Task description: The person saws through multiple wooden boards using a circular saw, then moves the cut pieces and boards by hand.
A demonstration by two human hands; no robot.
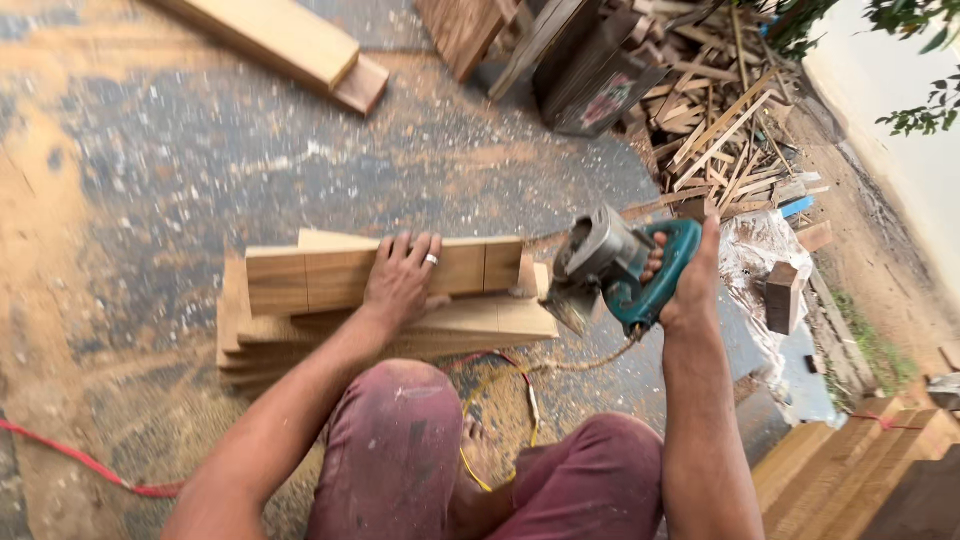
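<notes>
Under left hand (400,280): plank (320,275); saw (615,265) probably in right grip.

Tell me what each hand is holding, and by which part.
Right hand grips the power saw by its teal handle. Left hand lies flat on the top plank, gripping nothing.

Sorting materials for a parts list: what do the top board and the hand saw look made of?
Top board: bare, unfinished wood, pale brown with visible grain. Saw: grey housing looks like dull cast metal, teal handle like moulded plastic, though the look leaves it open.
</notes>
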